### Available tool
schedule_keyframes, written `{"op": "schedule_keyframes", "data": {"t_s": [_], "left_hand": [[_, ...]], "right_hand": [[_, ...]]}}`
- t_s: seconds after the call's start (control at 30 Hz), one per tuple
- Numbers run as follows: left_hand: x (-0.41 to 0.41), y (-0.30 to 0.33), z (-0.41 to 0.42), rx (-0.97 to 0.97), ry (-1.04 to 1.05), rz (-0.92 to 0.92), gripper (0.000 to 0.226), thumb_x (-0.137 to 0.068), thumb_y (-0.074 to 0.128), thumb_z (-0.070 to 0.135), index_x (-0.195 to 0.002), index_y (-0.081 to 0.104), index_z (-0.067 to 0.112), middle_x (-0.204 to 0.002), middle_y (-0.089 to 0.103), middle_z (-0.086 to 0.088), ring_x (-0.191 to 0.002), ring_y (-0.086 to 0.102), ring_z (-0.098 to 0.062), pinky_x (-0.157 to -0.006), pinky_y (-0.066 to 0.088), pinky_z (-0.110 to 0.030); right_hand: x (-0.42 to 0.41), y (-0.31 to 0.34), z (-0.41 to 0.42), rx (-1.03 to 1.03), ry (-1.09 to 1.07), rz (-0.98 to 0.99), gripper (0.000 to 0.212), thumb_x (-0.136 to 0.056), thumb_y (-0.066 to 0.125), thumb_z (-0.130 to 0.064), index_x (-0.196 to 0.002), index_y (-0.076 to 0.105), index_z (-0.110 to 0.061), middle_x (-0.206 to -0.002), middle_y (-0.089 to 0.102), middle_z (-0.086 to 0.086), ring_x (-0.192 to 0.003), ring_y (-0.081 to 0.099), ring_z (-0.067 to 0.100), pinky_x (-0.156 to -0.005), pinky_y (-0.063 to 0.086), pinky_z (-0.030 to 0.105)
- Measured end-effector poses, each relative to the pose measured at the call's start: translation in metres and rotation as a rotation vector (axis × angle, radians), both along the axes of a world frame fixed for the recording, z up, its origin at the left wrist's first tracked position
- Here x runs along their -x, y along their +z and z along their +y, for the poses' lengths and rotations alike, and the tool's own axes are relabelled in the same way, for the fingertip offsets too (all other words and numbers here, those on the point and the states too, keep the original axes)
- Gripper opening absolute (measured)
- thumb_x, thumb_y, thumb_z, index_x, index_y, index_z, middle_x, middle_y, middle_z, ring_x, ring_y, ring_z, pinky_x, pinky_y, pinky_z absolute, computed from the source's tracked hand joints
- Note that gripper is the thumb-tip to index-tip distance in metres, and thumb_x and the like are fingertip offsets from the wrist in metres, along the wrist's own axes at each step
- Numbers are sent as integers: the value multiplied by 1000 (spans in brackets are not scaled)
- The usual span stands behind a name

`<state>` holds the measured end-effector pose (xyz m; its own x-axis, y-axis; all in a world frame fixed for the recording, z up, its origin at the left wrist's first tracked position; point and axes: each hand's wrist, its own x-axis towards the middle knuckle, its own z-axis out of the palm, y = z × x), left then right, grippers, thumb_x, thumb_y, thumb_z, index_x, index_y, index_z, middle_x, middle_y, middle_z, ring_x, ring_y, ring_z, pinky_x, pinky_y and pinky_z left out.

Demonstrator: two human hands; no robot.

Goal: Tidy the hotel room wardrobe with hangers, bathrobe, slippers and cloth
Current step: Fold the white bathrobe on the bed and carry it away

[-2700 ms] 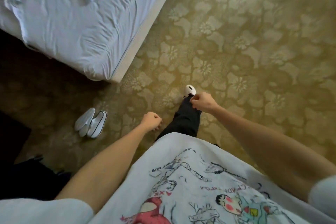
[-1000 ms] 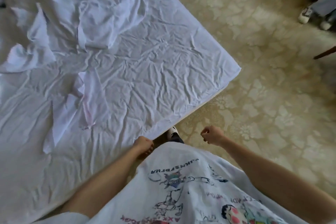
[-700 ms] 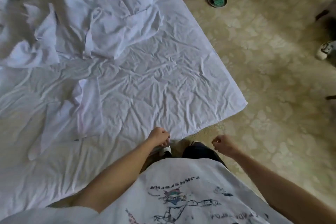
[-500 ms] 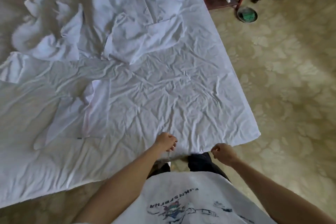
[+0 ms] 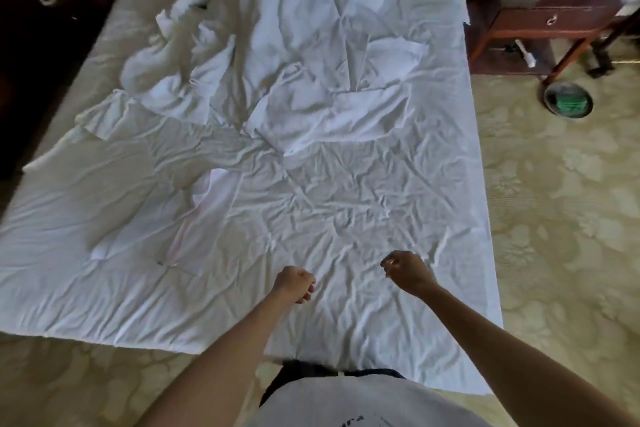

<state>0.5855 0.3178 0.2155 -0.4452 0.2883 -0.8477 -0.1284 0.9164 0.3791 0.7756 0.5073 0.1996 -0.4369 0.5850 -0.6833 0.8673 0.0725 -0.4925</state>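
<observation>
Bed (image 5: 311, 218), crumpled white sheet: spread white bathrobe (image 5: 322, 62) at far end; smaller white cloth (image 5: 180, 225) at left.

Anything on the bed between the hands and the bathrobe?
Nothing visible. Only bare wrinkled sheet lies between the left hand, the right hand and the bathrobe farther up the bed. Both hands are empty.
</observation>
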Motion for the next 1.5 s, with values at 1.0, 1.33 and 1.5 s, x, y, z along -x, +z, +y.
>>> {"op": "schedule_keyframes", "data": {"t_s": [1.0,1.33,1.5], "left_hand": [[414,-175,383,8,-106,1008,82,-80,75,21,-147,31,5,-145,37,-17,-126,43,-35,-96,41,-46],[475,-196,412,24,-71,887,40,-93,65,30,-118,65,-2,-121,61,-20,-113,58,-36,-98,46,-46],[458,-182,386,-284,-44,991,13,-88,70,11,-98,64,6,-103,66,-16,-100,60,-37,-90,46,-45]], "right_hand": [[427,-177,366,-636,202,195,42,-84,75,-34,-120,61,-17,-122,57,3,-115,54,23,-82,55,39],[454,-215,385,-635,330,214,25,-95,64,-35,-112,70,-18,-109,70,4,-94,69,26,-90,52,41],[434,-185,363,-402,74,350,15,-100,48,-28,-92,50,-15,-69,62,5,-59,59,25,-56,46,35]]}}
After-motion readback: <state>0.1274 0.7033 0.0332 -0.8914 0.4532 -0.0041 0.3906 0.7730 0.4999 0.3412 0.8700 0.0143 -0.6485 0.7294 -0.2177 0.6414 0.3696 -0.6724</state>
